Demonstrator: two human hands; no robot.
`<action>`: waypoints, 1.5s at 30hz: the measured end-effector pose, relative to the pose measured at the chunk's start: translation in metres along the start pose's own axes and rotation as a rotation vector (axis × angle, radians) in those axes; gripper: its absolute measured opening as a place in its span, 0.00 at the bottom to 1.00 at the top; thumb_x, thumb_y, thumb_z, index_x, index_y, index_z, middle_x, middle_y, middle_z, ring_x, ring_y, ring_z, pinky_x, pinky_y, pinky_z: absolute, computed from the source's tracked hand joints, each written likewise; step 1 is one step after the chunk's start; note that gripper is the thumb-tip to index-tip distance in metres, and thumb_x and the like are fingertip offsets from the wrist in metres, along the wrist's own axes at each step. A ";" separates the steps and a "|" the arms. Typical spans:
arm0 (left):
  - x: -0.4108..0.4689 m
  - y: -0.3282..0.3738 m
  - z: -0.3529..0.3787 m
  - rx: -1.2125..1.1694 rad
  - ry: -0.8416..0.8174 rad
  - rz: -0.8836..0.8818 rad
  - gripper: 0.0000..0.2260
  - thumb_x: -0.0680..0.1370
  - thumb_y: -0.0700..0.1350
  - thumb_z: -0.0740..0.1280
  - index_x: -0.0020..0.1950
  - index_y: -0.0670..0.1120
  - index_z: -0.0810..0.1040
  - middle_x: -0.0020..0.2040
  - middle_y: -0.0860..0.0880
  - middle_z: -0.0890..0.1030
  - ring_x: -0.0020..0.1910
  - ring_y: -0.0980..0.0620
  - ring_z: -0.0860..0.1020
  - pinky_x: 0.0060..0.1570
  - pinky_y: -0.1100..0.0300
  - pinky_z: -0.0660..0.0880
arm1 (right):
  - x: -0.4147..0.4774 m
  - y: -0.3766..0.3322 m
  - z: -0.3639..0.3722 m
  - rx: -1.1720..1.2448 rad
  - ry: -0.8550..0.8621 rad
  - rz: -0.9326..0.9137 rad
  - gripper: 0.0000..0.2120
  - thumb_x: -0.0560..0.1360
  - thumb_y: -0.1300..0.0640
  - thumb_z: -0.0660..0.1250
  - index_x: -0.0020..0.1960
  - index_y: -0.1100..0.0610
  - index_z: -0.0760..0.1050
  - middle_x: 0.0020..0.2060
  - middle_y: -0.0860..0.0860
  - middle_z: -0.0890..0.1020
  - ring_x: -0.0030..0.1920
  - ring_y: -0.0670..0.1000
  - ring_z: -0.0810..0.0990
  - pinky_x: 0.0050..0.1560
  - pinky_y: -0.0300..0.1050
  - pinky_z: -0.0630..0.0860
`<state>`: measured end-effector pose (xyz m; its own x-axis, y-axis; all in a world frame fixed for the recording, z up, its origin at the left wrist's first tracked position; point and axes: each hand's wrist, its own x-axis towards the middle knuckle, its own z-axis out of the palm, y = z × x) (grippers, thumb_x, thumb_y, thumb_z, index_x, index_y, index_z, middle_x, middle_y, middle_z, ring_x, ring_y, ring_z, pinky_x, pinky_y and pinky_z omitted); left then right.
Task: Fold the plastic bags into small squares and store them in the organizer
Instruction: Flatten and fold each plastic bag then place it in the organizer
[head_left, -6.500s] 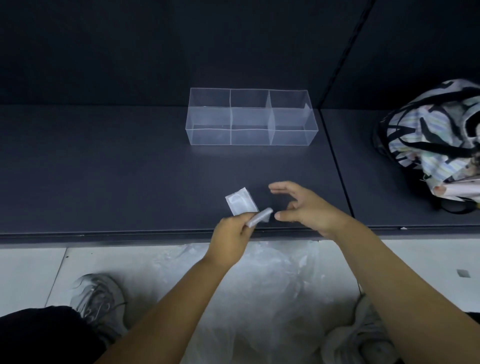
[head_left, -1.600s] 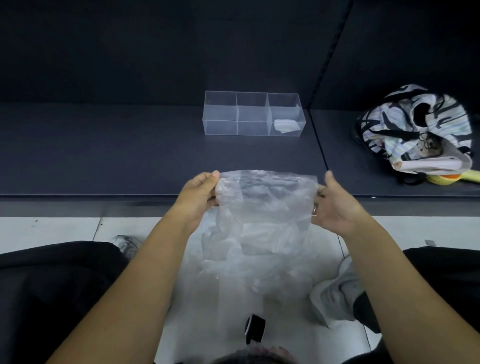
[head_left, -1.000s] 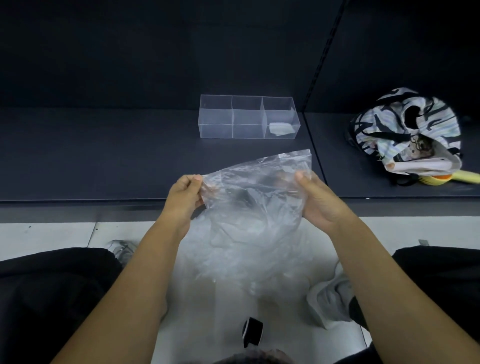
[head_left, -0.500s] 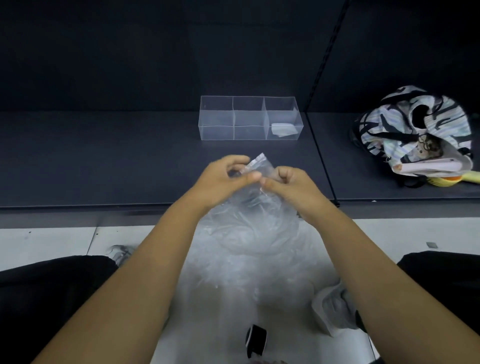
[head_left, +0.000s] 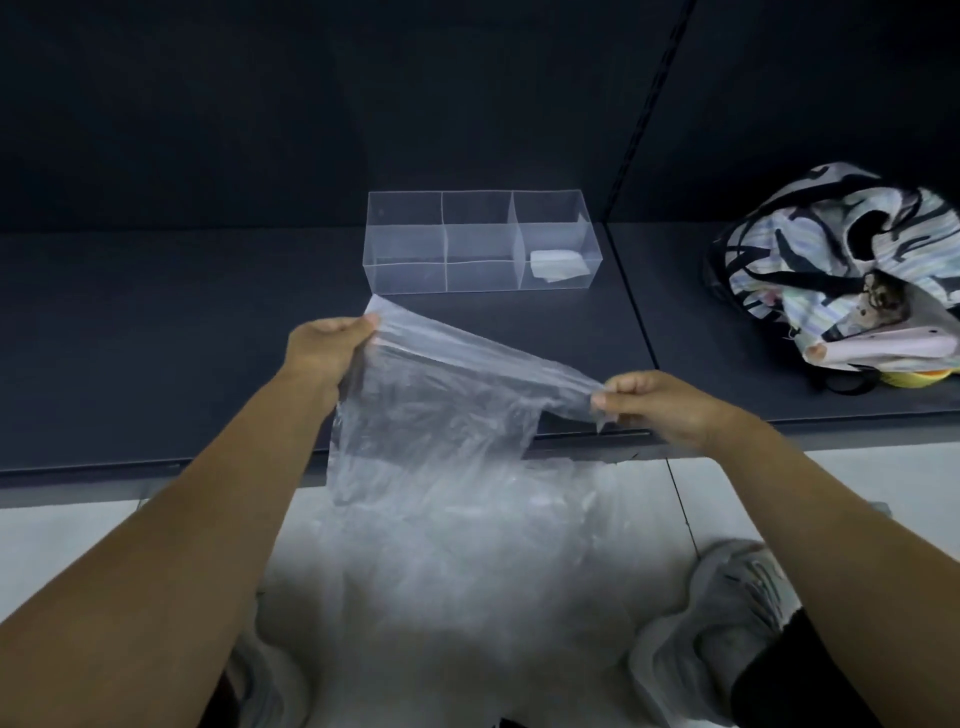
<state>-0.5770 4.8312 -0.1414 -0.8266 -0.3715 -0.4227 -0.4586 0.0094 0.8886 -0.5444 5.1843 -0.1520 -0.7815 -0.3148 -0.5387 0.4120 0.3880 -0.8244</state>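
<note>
fingers (head_left: 358, 326) of the left hand (head_left: 324, 358) are curled and pressed against the thumb, so that the upper left corner of a clear plastic bag (head_left: 441, 410) is pinched between them. fingers (head_left: 623, 382) of the right hand (head_left: 654, 405) are curled likewise and clamped with the thumb on the bag's other top corner, which is bunched in the grip.

the bag is held up in the air over the front part of the dark shelf (head_left: 156, 338). its top edge is stretched slantwise between the two hands, high at the left and low at the right. the rest of the sheet is seen hanging crumpled past the shelf's front edge. below it, a heap of clear plastic (head_left: 467, 571) is spread on the pale floor (head_left: 52, 545), and a grey shoe (head_left: 743, 597) is seen just beside the heap at the right.

the clear organizer (head_left: 405, 244) is stood farther back on the shelf, apart from both hands, with three compartments in a row. one small folded bag (head_left: 557, 264) is laid on the bottom of the right compartment.

a black-and-white patterned bag (head_left: 841, 260) is slumped on the shelf at the far right, well apart from the organizer, with something pink and something yellow showing at its lower edge.
</note>
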 end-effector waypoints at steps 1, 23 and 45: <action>0.009 -0.005 0.000 -0.010 0.013 -0.036 0.05 0.73 0.48 0.73 0.40 0.49 0.80 0.36 0.51 0.81 0.29 0.56 0.77 0.31 0.66 0.73 | 0.007 0.000 -0.006 0.008 0.008 0.006 0.12 0.62 0.40 0.73 0.34 0.48 0.80 0.37 0.42 0.82 0.46 0.41 0.81 0.62 0.44 0.71; 0.006 -0.068 -0.026 -0.050 0.133 -0.226 0.12 0.79 0.50 0.66 0.57 0.43 0.77 0.53 0.47 0.80 0.49 0.51 0.79 0.49 0.58 0.75 | 0.011 0.025 0.056 0.202 0.221 0.172 0.23 0.71 0.38 0.66 0.50 0.57 0.81 0.43 0.52 0.85 0.43 0.48 0.84 0.45 0.42 0.79; -0.061 -0.111 -0.004 0.082 0.091 -0.359 0.08 0.75 0.46 0.71 0.38 0.45 0.78 0.39 0.47 0.82 0.34 0.55 0.78 0.35 0.62 0.73 | 0.000 0.046 0.021 0.070 0.796 0.274 0.08 0.75 0.59 0.70 0.42 0.64 0.82 0.35 0.55 0.83 0.34 0.52 0.80 0.43 0.44 0.78</action>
<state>-0.4744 4.8488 -0.2134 -0.5775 -0.4460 -0.6838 -0.7417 -0.0633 0.6677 -0.5156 5.1840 -0.1938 -0.7357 0.4974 -0.4598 0.6428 0.2987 -0.7054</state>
